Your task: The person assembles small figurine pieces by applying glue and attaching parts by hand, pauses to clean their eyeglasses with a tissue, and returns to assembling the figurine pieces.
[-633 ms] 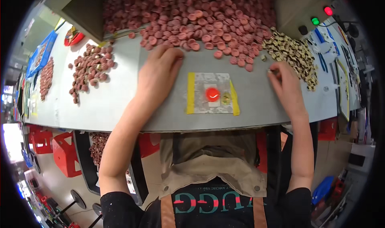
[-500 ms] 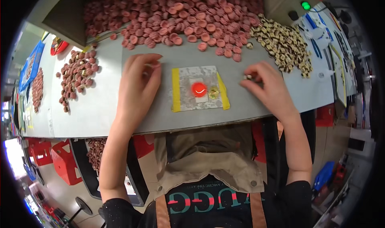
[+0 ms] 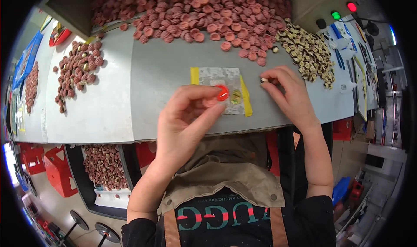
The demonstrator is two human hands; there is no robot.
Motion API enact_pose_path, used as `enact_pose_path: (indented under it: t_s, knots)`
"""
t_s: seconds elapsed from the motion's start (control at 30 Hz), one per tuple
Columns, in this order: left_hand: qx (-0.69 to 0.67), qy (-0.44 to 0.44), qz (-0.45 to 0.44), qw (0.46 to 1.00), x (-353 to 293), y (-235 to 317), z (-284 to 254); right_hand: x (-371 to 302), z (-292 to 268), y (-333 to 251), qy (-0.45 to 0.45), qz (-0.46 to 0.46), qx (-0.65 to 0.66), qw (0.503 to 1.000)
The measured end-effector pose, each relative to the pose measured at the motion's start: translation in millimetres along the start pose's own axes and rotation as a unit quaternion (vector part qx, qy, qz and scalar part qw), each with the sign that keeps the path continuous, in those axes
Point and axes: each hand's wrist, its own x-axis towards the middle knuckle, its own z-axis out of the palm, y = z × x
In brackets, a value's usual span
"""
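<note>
Left hand (image 3: 184, 121) moved over the taped pad (image 3: 232, 76), pinching a pink shell (image 3: 211, 103); right hand (image 3: 290, 95), a cream-and-dark piece (image 3: 263, 79). Leftward, filled shells (image 3: 79, 64); beyond, empty shells (image 3: 212, 28).

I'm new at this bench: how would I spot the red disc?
On the grey table, find the pale plate with yellow tape along its sides. The red disc shows toward its middle, at the fingertips of the left hand. It is bright and glossy, unlike the smaller, duller yellow-green round spot to its right.
</note>
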Motion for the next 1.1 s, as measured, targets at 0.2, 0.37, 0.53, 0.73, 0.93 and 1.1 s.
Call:
enact_pose_path:
  t_s: [0.2,0.37,0.53,0.73,0.93,1.1]
  knots:
    - [-0.026,0.020,-0.022,0.999,0.0,0.3,0.3,1.0,-2.4,-12.6,0.028,0.007,-0.006,1.000]
    - [-0.066,0.016,-0.059,0.996,-2.5,3.0,-3.3,1.3,5.2,-17.7,0.034,0.040,-0.036,0.998]
    - [-0.065,0.016,-0.032,0.997,-3.2,-0.2,-11.7,7.2,2.9,-38.4,0.008,0.046,0.023,0.999]
    - [-0.121,0.031,-0.034,0.992,-3.6,0.1,-12.1,19.7,29.6,-58.8,-0.016,-0.097,0.010,0.995]
    - [-0.124,0.031,-0.035,0.991,-3.8,-0.3,-14.0,23.0,35.7,-61.6,-0.005,-0.134,-0.034,0.990]
    - [-0.135,0.040,-0.034,0.990,-3.7,-2.3,-12.0,25.5,41.0,-61.8,-0.008,-0.151,-0.048,0.987]
